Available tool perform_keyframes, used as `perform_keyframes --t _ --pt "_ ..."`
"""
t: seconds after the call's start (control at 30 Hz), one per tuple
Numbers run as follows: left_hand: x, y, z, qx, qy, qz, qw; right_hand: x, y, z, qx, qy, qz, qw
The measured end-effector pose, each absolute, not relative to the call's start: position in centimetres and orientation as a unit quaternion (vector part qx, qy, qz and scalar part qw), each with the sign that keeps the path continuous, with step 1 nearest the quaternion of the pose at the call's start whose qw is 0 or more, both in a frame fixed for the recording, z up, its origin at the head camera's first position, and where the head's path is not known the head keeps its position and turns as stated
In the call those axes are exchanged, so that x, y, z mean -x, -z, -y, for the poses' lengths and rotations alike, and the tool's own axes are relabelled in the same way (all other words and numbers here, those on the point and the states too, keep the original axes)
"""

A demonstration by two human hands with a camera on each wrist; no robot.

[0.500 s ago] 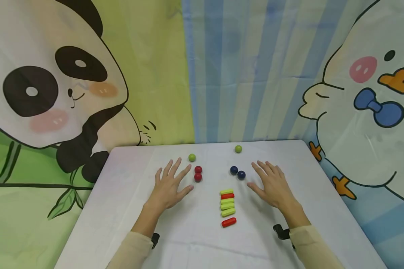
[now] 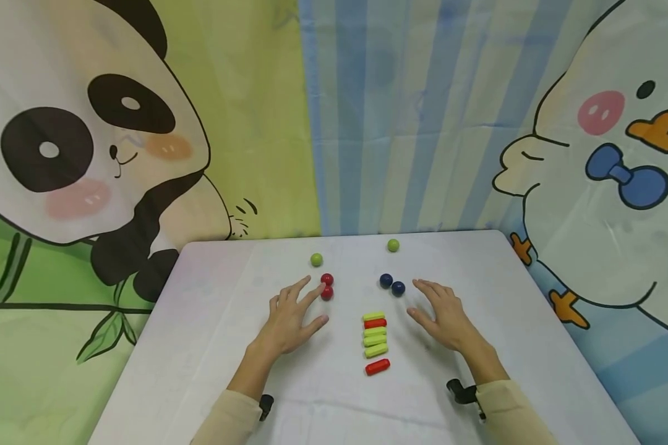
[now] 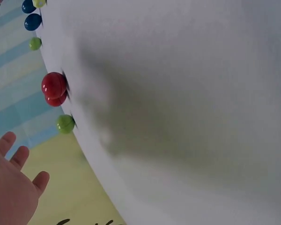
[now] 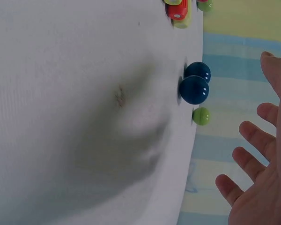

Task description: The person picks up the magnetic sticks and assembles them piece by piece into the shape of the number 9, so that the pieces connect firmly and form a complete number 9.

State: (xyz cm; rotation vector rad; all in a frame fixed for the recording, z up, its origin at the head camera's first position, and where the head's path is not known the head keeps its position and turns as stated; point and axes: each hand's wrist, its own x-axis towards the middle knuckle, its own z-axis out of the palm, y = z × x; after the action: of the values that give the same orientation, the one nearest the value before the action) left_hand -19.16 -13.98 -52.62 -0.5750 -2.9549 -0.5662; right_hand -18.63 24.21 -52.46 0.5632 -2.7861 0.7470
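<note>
"What's behind the white table (image 2: 189, 346)?"
"A big panda (image 2: 114, 185), drawn on green and yellow cloth (image 2: 261, 123)."
"What's on the other side?"
"A white bird (image 2: 595, 247) with an orange beak (image 2: 658, 131) and a blue bow tie (image 2: 642, 188). Blue stripes (image 2: 351, 123) go up between them."

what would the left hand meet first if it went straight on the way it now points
Most likely the two red balls: in the head view, the left hand has its fingers pointing toward them. It looks raised above the table, so it might pass over; depth is unclear.
</note>
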Motion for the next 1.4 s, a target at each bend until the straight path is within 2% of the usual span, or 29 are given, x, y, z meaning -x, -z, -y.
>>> perform_keyframes --t 0.43,0.83,1.1,1.4 --pt "18.8 53.8 12.8 0.210 0.263 0.941 0.036 19.2 54.0 -22.9 -0.174 -0.323 0.929 0.037" --pt "19.8 55.0 11.0 0.209 0.322 0.922 -0.051 20.1 55.2 -21.6 -0.156 -0.379 0.912 -0.001" --pt "20.5 55.5 9.5 0.217 0.337 0.913 -0.072 20.7 56.1 -20.6 -0.144 -0.400 0.905 -0.026" --pt "20.6 55.7 8.4 0.186 0.329 0.921 -0.092 21.0 56.2 -19.4 -0.151 -0.404 0.902 -0.032"
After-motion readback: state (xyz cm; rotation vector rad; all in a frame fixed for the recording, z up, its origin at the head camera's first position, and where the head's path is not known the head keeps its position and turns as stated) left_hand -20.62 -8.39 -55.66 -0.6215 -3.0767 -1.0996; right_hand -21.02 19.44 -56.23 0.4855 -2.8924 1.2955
